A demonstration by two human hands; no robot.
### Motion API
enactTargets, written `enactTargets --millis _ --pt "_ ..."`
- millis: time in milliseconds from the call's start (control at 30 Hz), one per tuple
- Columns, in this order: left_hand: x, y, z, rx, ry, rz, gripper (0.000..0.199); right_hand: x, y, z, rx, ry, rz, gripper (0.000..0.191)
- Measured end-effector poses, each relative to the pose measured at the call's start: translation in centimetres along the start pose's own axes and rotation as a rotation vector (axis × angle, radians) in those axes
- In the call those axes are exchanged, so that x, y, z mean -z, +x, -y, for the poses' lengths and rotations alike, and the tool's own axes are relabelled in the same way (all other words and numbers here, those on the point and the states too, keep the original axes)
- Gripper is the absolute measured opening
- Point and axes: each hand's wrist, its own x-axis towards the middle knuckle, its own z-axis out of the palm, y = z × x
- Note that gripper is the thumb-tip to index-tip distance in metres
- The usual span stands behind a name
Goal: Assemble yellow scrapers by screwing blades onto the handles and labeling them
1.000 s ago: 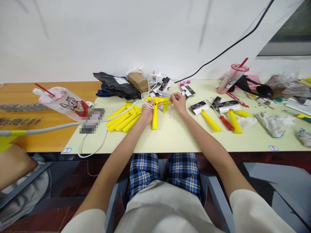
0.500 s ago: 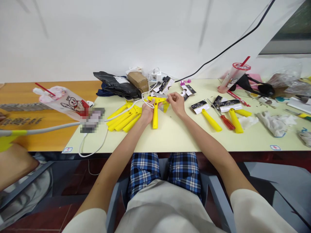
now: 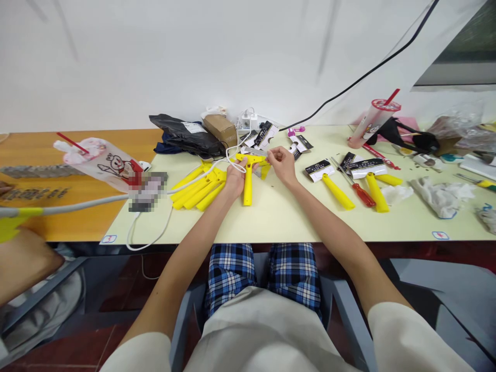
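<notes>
Two hands sat at twelve o'clock: my left grip (image 3: 235,179) closed round a light, stiff yellow plastic scraper (image 3: 247,187) at its neck, my right grip (image 3: 282,164) pinching its head.

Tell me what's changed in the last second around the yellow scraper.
The right hand has moved left, its fingers now closer to the head of the yellow plastic scraper. The left hand still holds that scraper in about the same place, and the fanned pile of yellow plastic handles stayed as it was.
</notes>
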Motion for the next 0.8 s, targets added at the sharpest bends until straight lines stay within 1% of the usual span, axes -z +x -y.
enactTargets --millis 133,300,367,533,667,800 --pt "0.01 -0.06 0.04 -0.006 0.008 -0.004 0.04 -0.01 -0.12 0.0 -0.005 -0.004 0.032 0.055" --pt "-0.05 -0.05 -0.01 -0.005 0.04 0.009 0.038 -0.39 -0.55 -0.1 0.011 -0.02 0.099 0.053" --pt "-0.08 -0.03 -0.05 -0.002 0.039 0.007 0.037 -0.41 -0.55 -0.09 0.013 -0.029 0.096 0.052" --pt "-0.1 -0.04 -0.03 -0.01 0.023 -0.018 0.035 -0.11 -0.31 0.23 0.005 -0.033 0.016 0.054" --pt "-0.12 -0.04 0.07 -0.017 0.029 -0.018 0.034 -0.14 -0.38 0.26 0.004 -0.025 0.039 0.056" --pt "-0.17 0.02 0.09 -0.021 0.022 -0.018 0.035 -0.35 -0.58 -0.08 0.039 -0.018 0.078 0.056"
